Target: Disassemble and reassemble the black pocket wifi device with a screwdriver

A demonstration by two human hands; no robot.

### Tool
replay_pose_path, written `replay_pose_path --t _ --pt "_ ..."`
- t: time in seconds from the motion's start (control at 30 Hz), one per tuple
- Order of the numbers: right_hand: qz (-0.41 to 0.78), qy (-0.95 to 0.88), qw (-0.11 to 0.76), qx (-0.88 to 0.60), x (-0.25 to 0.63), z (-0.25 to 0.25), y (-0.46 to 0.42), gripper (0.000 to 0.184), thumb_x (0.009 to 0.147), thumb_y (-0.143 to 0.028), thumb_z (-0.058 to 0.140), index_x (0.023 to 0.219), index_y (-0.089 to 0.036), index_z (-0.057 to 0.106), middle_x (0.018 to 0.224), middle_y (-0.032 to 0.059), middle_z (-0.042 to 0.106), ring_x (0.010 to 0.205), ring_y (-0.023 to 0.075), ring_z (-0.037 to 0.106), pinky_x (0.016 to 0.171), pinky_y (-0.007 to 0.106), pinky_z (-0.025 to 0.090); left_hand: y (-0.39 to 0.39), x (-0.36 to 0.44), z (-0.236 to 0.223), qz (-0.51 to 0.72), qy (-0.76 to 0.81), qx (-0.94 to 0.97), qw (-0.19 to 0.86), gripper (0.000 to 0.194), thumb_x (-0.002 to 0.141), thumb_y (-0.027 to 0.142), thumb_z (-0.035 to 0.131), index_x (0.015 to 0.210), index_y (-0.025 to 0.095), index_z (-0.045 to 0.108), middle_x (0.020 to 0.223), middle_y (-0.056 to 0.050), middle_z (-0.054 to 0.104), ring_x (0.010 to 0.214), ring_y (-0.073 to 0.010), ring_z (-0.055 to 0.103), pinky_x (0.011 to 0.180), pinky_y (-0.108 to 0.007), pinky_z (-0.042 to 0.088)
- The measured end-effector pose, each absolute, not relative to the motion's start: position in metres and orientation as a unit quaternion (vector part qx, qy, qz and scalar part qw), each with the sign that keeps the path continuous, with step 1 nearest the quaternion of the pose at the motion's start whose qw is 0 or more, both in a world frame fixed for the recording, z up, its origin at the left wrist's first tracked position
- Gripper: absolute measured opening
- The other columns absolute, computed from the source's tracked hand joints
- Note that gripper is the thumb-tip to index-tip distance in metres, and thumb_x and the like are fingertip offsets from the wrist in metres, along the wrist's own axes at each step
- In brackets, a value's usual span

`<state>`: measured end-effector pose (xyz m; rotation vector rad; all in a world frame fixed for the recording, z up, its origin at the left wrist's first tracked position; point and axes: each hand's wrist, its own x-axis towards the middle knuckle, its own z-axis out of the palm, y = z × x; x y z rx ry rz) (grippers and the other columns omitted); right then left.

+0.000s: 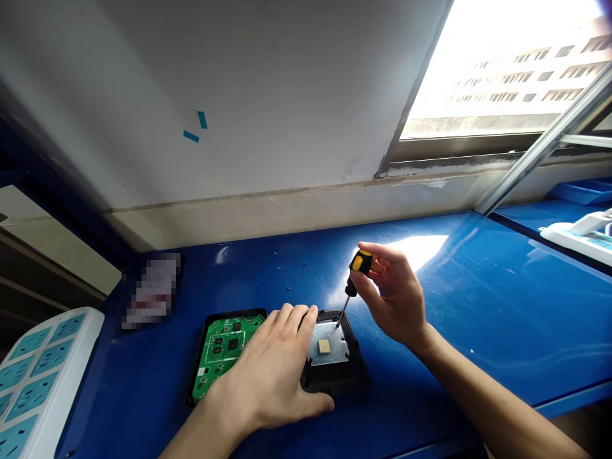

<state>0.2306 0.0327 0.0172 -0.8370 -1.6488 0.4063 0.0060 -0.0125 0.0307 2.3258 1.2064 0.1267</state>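
My right hand point(394, 296) grips a black and yellow screwdriver point(361, 262) by its handle. The shaft slants down, and its tip meets the top right corner of a silver metal plate point(340, 352) with a small pale square pad point(324, 347). That plate sits inside a black plastic casing point(356, 376). Across the casing's left part lies my left hand point(280, 357), fingers at the far edge and thumb at the near edge, holding it. Left of this hand, partly covered by it, is a green circuit board point(222, 347) in another black casing half.
Tiny screws point(288, 288) lie on the blue table point(258, 268) beyond the casings. A white power strip point(79, 376) with teal sockets stands at the left, near a blurred-out item point(153, 290). Another white power strip point(581, 236) and a blue tray point(583, 190) are at the right.
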Motion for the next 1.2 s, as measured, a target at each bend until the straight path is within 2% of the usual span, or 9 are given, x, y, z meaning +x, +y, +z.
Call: replay_pose_path --t 0.23,0.43,0.53,0.67,0.83,0.97,1.07,1.2 --pt "0.207 -0.710 0.595 -0.315 0.232 0.021 0.027 0.027 0.101 -0.020 0.054 0.126 -0.030 0.055 0.095 0.0022 0.068 0.076 0.0164 0.070 0.064 0.034 0.063 -0.011 0.007 0.030 0.037 0.442 0.860 0.253 0.110 0.070 0.056 0.083 0.160 0.016 0.034 0.156 -0.015 0.047 0.141 -0.0394 0.042 0.122 -0.057 0.033" --pt "0.164 -0.706 0.624 -0.291 0.229 0.020 0.029 0.032 0.093 -0.020 0.071 0.123 -0.031 0.063 0.095 0.0012 0.063 0.080 0.0156 0.067 0.061 0.029 0.060 -0.013 0.007 0.032 0.047 0.440 0.865 0.237 0.108 0.069 0.052 0.085 0.159 0.018 0.035 0.154 -0.013 0.050 0.140 -0.0369 0.045 0.121 -0.054 0.036" --pt "0.156 -0.701 0.632 -0.292 0.225 0.023 0.029 0.035 0.092 -0.015 0.072 0.122 -0.031 0.065 0.093 0.0000 0.060 0.078 0.0139 0.065 0.060 0.027 0.059 -0.014 0.007 0.034 0.052 0.435 0.869 0.229 0.104 0.069 0.050 0.086 0.156 0.018 0.039 0.154 -0.013 0.049 0.140 -0.0363 0.045 0.121 -0.053 0.037" --pt "0.168 -0.703 0.624 -0.298 0.224 0.024 0.027 0.034 0.096 -0.012 0.065 0.124 -0.030 0.065 0.093 0.0002 0.060 0.080 0.0134 0.067 0.059 0.025 0.059 -0.014 0.007 0.034 0.053 0.428 0.875 0.221 0.101 0.070 0.051 0.086 0.154 0.017 0.042 0.153 -0.013 0.050 0.140 -0.0362 0.045 0.121 -0.053 0.037" --pt "0.168 -0.739 0.588 -0.283 0.226 0.020 0.021 0.037 0.106 -0.015 0.044 0.138 -0.030 0.056 0.108 0.0044 0.071 0.080 0.0144 0.070 0.065 0.032 0.063 -0.013 0.007 0.030 0.053 0.425 0.878 0.214 0.102 0.070 0.052 0.087 0.154 0.015 0.041 0.151 -0.015 0.051 0.138 -0.0362 0.046 0.120 -0.055 0.037" --pt "0.170 -0.762 0.582 -0.228 0.220 0.022 0.014 0.035 0.107 -0.017 0.040 0.134 -0.026 0.059 0.120 0.0083 0.071 0.090 0.0180 0.071 0.069 0.036 0.063 -0.013 0.006 0.027 0.067 0.420 0.882 0.204 0.104 0.068 0.053 0.088 0.154 0.017 0.042 0.151 -0.014 0.051 0.136 -0.0363 0.048 0.118 -0.054 0.040" --pt "0.172 -0.760 0.586 -0.223 0.216 0.024 0.012 0.030 0.106 -0.023 0.048 0.132 -0.026 0.061 0.124 0.0096 0.066 0.092 0.0195 0.069 0.073 0.040 0.063 -0.014 0.005 0.026 0.073 0.417 0.883 0.203 0.103 0.068 0.053 0.089 0.153 0.017 0.043 0.149 -0.014 0.052 0.133 -0.0360 0.049 0.117 -0.054 0.042" --pt "0.161 -0.744 0.598 -0.251 0.215 0.023 0.016 0.030 0.100 -0.027 0.062 0.130 -0.029 0.063 0.117 0.0067 0.056 0.089 0.0187 0.066 0.072 0.041 0.062 -0.013 0.006 0.027 0.066 0.418 0.880 0.216 0.101 0.069 0.052 0.089 0.152 0.016 0.044 0.149 -0.014 0.051 0.135 -0.0361 0.047 0.117 -0.053 0.042"
